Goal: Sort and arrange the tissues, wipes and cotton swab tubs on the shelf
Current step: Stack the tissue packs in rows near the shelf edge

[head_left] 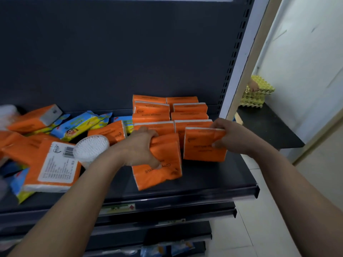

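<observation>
Shelf: dark metal shelf [213, 175] with a dark back panel.
Sorted rows: orange tissue packs [189, 108] stand on edge in two columns at the right rear, one behind another.
Left hand: left hand [143, 147] has its grip closed round a tilted orange pack [163, 175] — fingers over the top edge, thumb on the face. The pack leans at the front of the left column.
Right hand: right hand [232, 136] has its grip pinching an upright orange pack [202, 147] by its right end. The pack stands at the front of the right column.
Unsorted heap: loose orange packs [53, 167] lie flat and askew on the left half of the shelf, one label side up.
Wipes: blue-and-yellow wipes packs [78, 125] lie mixed into the heap.
Cotton swab tub: clear cotton swab tub [91, 147] lies tipped over — just beside the left forearm.
Beyond shelf: yellow egg trays [258, 93] are stacked on a dark ledge at right.
</observation>
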### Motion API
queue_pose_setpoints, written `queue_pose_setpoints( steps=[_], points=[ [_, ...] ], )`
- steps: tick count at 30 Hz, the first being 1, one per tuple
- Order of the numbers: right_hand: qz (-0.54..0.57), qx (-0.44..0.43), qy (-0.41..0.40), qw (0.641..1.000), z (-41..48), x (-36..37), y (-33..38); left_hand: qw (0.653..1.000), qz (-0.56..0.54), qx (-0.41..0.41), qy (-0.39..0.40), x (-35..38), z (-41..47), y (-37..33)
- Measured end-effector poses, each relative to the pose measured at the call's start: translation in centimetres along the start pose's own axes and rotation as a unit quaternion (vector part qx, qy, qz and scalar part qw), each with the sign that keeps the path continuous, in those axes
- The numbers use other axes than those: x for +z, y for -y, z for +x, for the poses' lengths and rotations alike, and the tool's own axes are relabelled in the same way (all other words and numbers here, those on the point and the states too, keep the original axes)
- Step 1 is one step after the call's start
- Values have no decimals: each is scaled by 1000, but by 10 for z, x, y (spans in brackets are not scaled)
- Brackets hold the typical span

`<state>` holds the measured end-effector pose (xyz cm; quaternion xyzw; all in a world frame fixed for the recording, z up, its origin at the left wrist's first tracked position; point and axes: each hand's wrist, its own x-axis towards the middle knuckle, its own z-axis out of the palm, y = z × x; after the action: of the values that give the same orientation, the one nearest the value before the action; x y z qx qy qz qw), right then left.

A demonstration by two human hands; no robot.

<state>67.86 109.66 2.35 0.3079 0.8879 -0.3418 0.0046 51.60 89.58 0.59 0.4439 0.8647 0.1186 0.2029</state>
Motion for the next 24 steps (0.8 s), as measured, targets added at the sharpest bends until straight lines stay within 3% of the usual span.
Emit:
queue_pose_setpoints(
  steps=[3, 5, 11, 18, 24],
  points=[
    [-16, 0, -19, 1000, 6, 17, 8, 986, 110, 47, -115, 6, 0, 11],
    [-32, 21, -49, 998, 7, 26, 12, 979, 126, 57, -149, 14, -1, 16],
    [-56, 88, -79, 991, 9, 34, 20, 991, 108, 31, -77, 12, -15, 33],
    [-49, 108, -104, 987, 11, 37, 23, 991, -2, 25, -130, 18, -13, 33],
    [-75, 91, -87, 989, 9, 29, 22, 994, -24, 13, -102, 10, -14, 31]
  ],
)
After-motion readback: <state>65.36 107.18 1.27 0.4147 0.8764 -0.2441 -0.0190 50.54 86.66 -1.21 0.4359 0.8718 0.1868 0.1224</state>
